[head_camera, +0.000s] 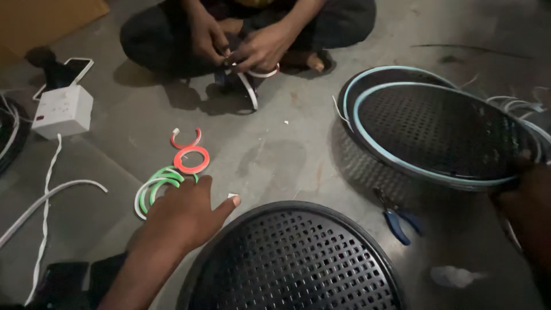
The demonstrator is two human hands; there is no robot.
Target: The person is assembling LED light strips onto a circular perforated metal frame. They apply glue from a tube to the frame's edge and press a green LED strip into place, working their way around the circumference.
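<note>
Green and white curls of bendy strip (156,186) lay on the grey floor (275,155), and the person's left hand (186,215) rested right on top of them. The hand was flat and loose, not closed on anything, with the thumb pointing at the round black tray with holes (293,258) just beside it. An orange ring of strip (191,159) and a small red and white curl (185,139) sat close behind the green ones.

The right hand (525,201) held the rim of another round tray, tilted up, with a pale blue strip along its edge (442,129). The fingers were dark and hard to see, but they seemed to be gripping it. Blue pliers (397,217) lay on the floor between the two trays.

It looked like the picking step: a piece of strip was being chosen. To lift one, the fingers would need to pinch a thin curl.

Across the floor, another person's hands (238,46) bent a white strip. A white socket box (63,110) sat off to the left.
</note>
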